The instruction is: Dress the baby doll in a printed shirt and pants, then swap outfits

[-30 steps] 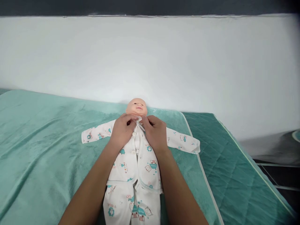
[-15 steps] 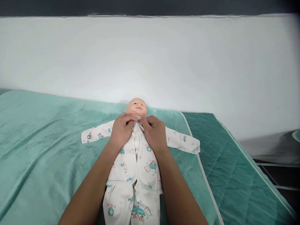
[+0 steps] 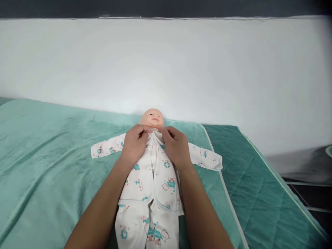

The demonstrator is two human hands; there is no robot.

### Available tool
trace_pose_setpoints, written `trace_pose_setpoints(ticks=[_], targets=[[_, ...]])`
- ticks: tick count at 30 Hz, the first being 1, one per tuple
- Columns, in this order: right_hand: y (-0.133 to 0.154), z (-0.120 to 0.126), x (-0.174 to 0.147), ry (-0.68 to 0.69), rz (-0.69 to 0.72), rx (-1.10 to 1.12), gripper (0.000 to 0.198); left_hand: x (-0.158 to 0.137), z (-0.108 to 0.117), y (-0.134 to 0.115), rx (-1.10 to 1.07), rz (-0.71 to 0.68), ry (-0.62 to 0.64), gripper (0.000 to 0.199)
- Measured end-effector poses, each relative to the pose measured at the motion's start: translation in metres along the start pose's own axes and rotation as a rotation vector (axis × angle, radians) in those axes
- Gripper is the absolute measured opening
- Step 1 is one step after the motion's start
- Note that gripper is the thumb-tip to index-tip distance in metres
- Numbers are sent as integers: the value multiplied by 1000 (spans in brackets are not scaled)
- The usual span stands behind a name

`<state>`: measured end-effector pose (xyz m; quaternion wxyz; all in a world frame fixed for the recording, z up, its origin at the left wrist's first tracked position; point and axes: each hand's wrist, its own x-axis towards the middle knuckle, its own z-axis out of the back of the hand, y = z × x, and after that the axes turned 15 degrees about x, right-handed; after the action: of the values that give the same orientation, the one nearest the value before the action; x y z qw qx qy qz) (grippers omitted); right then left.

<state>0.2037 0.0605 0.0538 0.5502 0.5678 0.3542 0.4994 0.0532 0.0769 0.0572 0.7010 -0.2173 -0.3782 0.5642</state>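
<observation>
A baby doll (image 3: 152, 117) lies on its back, dressed in a white printed jacket (image 3: 166, 193) and matching trousers (image 3: 162, 230). Both sleeves stretch out to the sides. At the neck, my left hand (image 3: 136, 141) pinches the collar edge on the left with thumb and forefinger. My right hand (image 3: 176, 143) grips the collar on the other side, fingers closed on the cloth. Between the hands the collar edges meet at the top. Lower down the front hangs partly apart, with white buttons (image 3: 149, 168) showing along the left edge.
A light green blanket (image 3: 52, 166) with a pale border lies under the doll, wrinkled at the left. Beneath it on the right shows a darker green quilted cover (image 3: 259, 186). A white wall (image 3: 166, 65) rises right behind the doll's head. Dark tiled floor (image 3: 311, 193) appears at far right.
My right hand has shifted slightly right, away from the left hand, so more of the collar shows between them. My left hand stays at the collar.
</observation>
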Motion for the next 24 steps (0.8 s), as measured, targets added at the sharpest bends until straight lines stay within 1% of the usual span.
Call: trace_pose_setpoints(ticks=[3, 6, 9, 11, 14, 16, 19, 24], targets=[[5, 4, -1, 17, 0, -28, 32, 0, 2, 1, 8, 20, -4, 20], [14, 11, -5, 75, -17, -119, 36, -1, 7, -2, 19, 45, 31, 19], [27, 19, -13, 169, -40, -265, 43, -3, 18, -6, 30, 55, 125, 17], [36, 23, -19, 238, -27, -361, 45, -4, 27, -9, 47, 44, 203, 14], [45, 23, -29, 327, -4, -470, 39, -7, 39, -12, 93, 5, 315, 20], [48, 19, -34, 342, 5, -544, 33, -9, 44, -14, 130, -22, 373, 23], [48, 12, -39, 322, 16, -640, 28, -11, 49, -17, 155, -52, 421, 20], [48, 7, -39, 332, 24, -674, 27, -14, 53, -22, 155, -40, 486, 15]])
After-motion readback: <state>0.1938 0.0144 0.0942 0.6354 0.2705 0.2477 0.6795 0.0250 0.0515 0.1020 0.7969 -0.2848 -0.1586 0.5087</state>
